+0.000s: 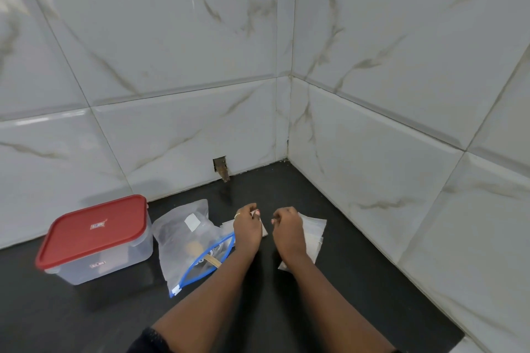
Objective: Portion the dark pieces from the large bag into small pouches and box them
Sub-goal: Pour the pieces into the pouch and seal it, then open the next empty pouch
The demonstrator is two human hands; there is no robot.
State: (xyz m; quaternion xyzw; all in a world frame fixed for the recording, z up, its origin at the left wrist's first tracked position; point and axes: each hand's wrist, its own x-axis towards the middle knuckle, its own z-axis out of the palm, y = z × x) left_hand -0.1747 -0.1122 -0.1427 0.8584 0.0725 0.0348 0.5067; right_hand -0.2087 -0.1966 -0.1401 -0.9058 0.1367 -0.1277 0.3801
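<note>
- Pinching the top edge of a small pouch (264,231), the left hand (248,228) sits just right of the large bag (186,238).
- The right hand (288,228) curls over a stack of pouches (314,231); I cannot tell whether it grips one.
- The bag lies on the bench (358,281) left of both hands, nearer the left hand. Its blue zip mouth (206,264) faces the person, and its long axis runs back towards the wall.
- Beyond it stands the red-lidded box (94,238), closed.
</note>
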